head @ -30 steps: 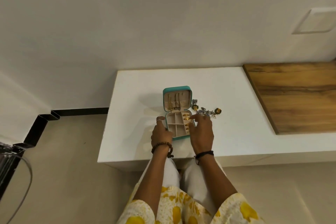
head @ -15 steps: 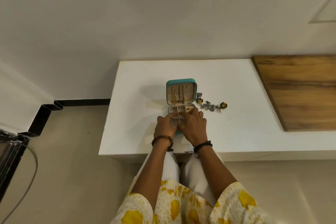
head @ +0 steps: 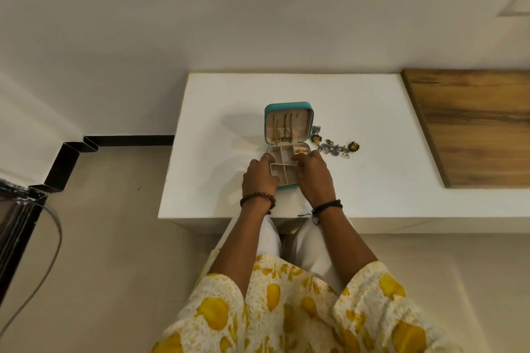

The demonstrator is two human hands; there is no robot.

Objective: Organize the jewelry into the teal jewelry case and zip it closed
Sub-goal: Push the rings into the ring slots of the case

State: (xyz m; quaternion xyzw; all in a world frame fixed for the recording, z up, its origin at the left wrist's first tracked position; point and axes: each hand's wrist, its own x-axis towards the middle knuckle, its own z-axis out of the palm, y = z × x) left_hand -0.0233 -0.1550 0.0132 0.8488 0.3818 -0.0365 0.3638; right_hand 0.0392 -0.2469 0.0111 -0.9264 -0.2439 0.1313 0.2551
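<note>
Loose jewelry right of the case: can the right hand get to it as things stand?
Probably yes. The loose jewelry lies in the open on the white table, just right of the right hand, which rests at the case; nothing lies between them.

— What carries everything?
— A white table [head: 372,112], mid-frame.
— What lies on it?
— An open teal jewelry case [head: 288,107] at centre, loose jewelry [head: 334,147] just right of it, and a wooden board [head: 473,123] at the right edge.
</note>
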